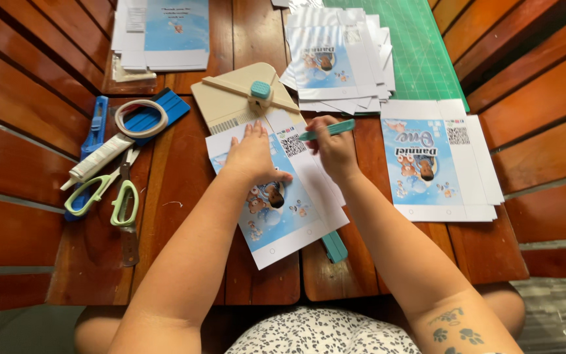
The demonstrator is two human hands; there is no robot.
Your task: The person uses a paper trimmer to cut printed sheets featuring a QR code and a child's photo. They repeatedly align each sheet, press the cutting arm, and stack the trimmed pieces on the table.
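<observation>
Your left hand (pixel 251 157) lies flat, fingers spread, on the printed sheet (pixel 276 203), pinning it against the beige scoring board (pixel 230 98) so it cannot slide. Your right hand (pixel 334 149) is closed around a teal scoring tool (pixel 327 129), its tip on the sheet's upper white edge. The sheet sits tilted at the middle of the wooden desk (pixel 185 177). Scissors (pixel 109 196) and a glue tube (pixel 96 160) lie at your left, more printed sheets (pixel 437 160) just right, within reach.

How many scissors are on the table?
1: a pair of scissors with pale green handles lies on the brown wooden table, beside the left hand. More could be hidden under the printed paper sheets.
</observation>
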